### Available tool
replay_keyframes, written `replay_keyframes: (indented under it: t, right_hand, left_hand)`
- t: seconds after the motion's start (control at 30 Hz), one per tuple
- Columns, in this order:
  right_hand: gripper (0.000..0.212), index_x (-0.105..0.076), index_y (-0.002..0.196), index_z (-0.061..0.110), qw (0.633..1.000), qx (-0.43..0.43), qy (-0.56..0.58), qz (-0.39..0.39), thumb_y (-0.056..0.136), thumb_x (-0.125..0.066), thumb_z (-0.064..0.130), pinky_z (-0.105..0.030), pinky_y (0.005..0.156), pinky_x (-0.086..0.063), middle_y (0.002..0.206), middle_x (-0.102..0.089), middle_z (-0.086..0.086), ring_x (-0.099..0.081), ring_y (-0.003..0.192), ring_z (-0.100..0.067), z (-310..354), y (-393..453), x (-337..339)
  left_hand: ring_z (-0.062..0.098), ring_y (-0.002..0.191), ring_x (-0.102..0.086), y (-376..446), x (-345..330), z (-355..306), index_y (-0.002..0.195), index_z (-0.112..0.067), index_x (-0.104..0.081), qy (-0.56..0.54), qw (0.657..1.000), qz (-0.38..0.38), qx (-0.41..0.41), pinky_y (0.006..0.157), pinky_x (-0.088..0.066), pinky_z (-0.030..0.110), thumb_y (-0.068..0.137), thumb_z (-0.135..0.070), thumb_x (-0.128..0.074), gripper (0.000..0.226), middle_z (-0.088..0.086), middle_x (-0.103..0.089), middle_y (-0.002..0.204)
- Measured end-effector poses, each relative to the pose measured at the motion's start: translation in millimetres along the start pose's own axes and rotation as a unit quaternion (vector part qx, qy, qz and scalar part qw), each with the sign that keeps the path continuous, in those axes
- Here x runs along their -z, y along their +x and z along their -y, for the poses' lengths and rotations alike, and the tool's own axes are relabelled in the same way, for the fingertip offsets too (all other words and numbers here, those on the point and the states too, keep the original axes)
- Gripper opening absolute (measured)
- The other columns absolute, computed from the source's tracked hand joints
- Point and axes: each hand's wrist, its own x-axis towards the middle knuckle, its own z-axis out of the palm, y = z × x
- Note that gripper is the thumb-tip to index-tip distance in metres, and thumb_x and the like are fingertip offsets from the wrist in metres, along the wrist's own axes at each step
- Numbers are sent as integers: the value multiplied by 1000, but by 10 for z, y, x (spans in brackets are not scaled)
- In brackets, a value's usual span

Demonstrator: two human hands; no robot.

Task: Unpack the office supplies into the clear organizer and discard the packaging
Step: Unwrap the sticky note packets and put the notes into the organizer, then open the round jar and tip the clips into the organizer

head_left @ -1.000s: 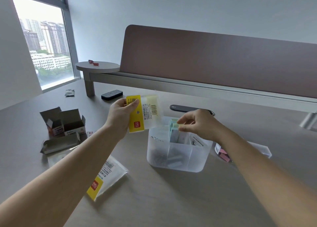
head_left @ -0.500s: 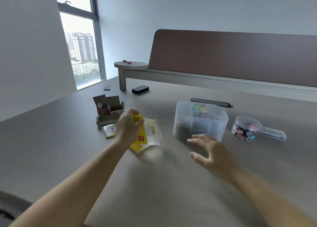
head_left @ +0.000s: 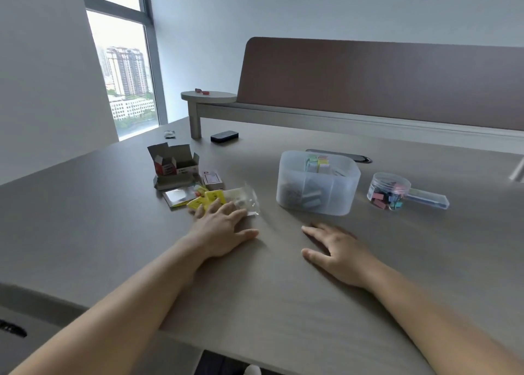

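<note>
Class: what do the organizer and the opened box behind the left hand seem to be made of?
Organizer: apparently frosted translucent plastic; contents show blurred through its matte walls.
Opened box: likely thin cardboard; dull brown inside, creased flaps standing open.

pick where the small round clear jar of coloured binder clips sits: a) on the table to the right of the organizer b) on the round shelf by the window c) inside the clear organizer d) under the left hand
a: the small round clear jar of coloured binder clips stands on the grey table, apart from and to the right of the translucent plastic organizer, with neither hand touching it.
</note>
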Motion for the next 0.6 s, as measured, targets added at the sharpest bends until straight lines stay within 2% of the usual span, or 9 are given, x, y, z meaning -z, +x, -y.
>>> replay_keyframes:
  t: [0.17,0.3,0.4,0.5,0.6]
  right_hand:
    - [56,-29,139,29,1000,-5,22,-8,88,-45,45,-27,111,-19,150,-27,-1,-23,138,-18,5,-23,13]
    - [58,-31,138,24,999,-10,37,-25,86,-50,43,-28,110,-22,147,-29,-3,-28,134,-20,-1,-37,30]
    - [56,-35,136,20,998,-21,47,-30,86,-51,40,-28,107,-26,144,-33,-3,-32,132,-20,-53,-69,50]
    - [51,-41,131,14,996,-48,47,-56,86,-52,36,-29,103,-32,138,-42,-5,-40,125,-22,-217,-135,99]
    - [45,-46,127,11,989,-85,58,-101,86,-55,29,-26,98,-32,133,-46,-7,-42,122,-22,-471,-240,178]
  left_hand:
    - [25,141,18,222,10,108,143,-35,-5,14,999,35,32,114,12,48,81,-69,-28,74,-3,9,155]
    - [24,141,18,217,14,113,143,-34,2,17,1000,-16,14,115,12,47,79,-68,-35,81,-3,10,155]
    - [23,143,8,126,51,48,143,-29,-10,0,995,-97,-33,116,4,43,77,-70,-38,83,0,0,156]
    - [23,141,-15,17,75,-182,137,-23,-33,-57,977,-161,-126,114,-14,39,59,-74,-29,93,3,-25,151]
    - [19,132,-33,-13,13,-511,131,-22,-43,-112,970,-121,-180,108,-27,33,53,-72,-27,94,-1,-41,141]
